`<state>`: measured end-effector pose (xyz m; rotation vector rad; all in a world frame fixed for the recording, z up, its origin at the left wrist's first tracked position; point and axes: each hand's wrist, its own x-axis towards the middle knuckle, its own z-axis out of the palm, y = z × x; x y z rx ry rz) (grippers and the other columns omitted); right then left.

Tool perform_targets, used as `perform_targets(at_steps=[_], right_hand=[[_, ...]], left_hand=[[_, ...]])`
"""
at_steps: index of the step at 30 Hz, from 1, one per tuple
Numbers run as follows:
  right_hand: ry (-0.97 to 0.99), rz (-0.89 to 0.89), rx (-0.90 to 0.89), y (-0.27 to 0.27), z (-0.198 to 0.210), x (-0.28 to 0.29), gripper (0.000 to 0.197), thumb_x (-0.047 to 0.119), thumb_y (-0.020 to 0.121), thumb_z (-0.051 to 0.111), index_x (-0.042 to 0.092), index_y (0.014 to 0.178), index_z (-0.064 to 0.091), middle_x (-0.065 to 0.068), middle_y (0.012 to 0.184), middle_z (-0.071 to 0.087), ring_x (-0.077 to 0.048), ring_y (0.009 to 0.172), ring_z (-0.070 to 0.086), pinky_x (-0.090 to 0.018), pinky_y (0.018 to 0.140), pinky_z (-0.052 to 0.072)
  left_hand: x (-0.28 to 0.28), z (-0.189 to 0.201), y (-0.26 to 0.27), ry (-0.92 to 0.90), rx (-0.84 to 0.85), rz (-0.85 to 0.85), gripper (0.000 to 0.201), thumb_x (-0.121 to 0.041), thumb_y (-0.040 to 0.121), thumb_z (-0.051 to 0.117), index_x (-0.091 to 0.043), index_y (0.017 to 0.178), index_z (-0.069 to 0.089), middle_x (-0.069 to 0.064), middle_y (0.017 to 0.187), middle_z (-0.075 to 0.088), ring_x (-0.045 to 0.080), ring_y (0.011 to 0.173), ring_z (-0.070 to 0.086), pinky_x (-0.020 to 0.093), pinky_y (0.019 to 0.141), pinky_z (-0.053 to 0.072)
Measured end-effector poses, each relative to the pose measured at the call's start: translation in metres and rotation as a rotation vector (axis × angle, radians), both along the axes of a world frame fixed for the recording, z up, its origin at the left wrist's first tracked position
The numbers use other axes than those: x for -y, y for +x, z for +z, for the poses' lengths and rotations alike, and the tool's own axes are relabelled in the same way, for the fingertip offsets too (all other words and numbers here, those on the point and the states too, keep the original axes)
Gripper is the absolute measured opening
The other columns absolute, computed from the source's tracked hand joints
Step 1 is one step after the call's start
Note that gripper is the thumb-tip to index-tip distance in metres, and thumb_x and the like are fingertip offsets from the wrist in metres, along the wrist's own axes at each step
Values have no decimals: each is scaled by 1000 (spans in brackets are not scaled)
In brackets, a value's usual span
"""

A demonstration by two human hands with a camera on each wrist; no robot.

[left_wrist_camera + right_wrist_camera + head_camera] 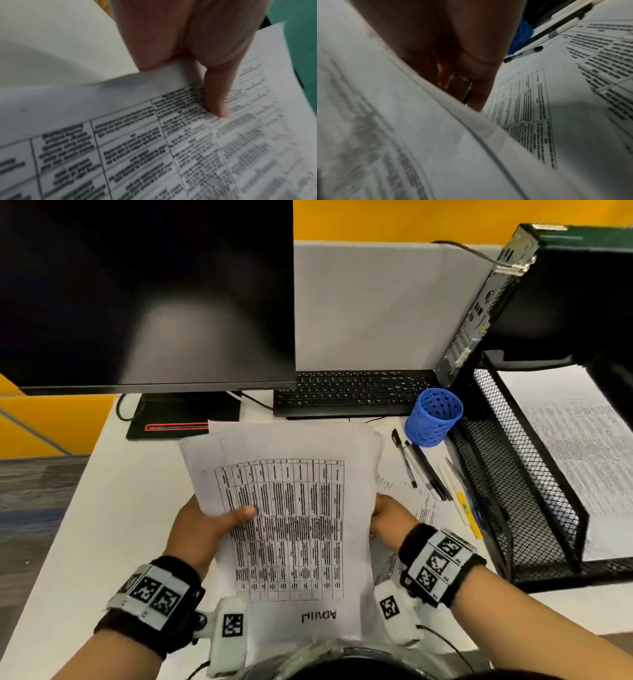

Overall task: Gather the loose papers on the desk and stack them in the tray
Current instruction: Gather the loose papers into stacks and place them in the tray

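Note:
A sheaf of printed papers (291,508) with a table on the top sheet is lifted above the desk, held by both hands. My left hand (209,525) grips its left edge, thumb on top (217,105) of the sheet (154,148). My right hand (387,522) grips the right edge, fingers under the sheets (419,135). More loose printed papers (418,508) lie on the desk beneath and to the right, also in the right wrist view (530,115). The black mesh tray (513,491) at the right holds a stack of paper (582,440).
Several pens (424,467) lie beside a blue mesh cup (433,416) left of the tray. A keyboard (352,392) and monitor (147,292) stand at the back, a computer case (479,309) above the tray. The desk's left edge (68,508) drops to the floor.

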<state>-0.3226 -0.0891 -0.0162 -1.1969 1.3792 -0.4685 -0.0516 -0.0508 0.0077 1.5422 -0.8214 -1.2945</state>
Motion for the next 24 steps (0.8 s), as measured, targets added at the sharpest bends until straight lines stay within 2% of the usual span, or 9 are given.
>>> perform_targets(at_steps=[2,4,7,11,13,16,18,21,24], right_hand=[[-34,37,-73,-7,-1,-1,32,-4,77,56,24,89,68,10,89,71,-18,94,61,-35,94,47],[-87,10,-218,-22,-12,3,42,-4,81,52,17,115,64,-1,115,68,-20,110,59,-33,102,43],[-108,83,-542,-45,-25,8,47,7,86,51,21,130,53,-3,136,56,-22,122,53,-27,102,39],[-65,397,-708,-47,-38,0,58,19,93,46,22,148,28,0,156,26,-18,143,27,-30,116,23],[-105,434,-678,-40,-43,-6,58,13,94,39,23,149,25,1,159,15,-16,147,15,-33,120,15],[-142,463,-644,-27,-45,-14,56,8,95,34,24,148,27,1,159,15,-15,147,13,-33,121,13],[-151,470,-646,-19,-38,-14,50,6,96,33,19,145,36,0,154,30,-19,143,27,-29,116,22],[-174,318,-703,-17,-18,2,35,7,93,41,10,124,56,-10,127,59,-27,120,54,-31,100,42],[-194,387,-938,-29,-12,28,48,18,93,43,9,139,39,-9,148,39,-24,139,32,-40,115,25]], left_hand=[[5,3,-6,-48,19,28,64,1,60,80,-17,115,54,4,102,71,23,95,68,47,91,51],[8,1,-8,-51,53,26,75,5,59,79,-19,121,44,-1,101,67,18,94,65,45,90,50],[4,-1,-5,22,46,-121,95,-21,34,92,-17,120,53,5,104,72,22,95,68,43,88,51],[-6,-6,-6,159,65,-283,88,-48,8,90,-16,88,72,4,88,77,20,82,73,39,83,53],[-8,-11,-5,210,89,-334,86,-50,9,90,-14,86,73,6,87,77,23,83,73,42,85,53],[-9,-17,1,273,131,-415,84,-49,20,90,-14,94,72,6,92,76,24,88,72,44,88,53],[-10,-19,4,295,171,-476,76,-50,28,88,-22,96,71,1,94,76,19,89,72,41,89,53],[-14,-29,8,344,211,-520,77,-57,24,86,-31,94,67,-3,95,76,15,93,70,37,91,50],[-20,-41,7,407,246,-584,76,-63,27,82,-35,95,61,-8,100,70,13,99,64,36,97,45]])
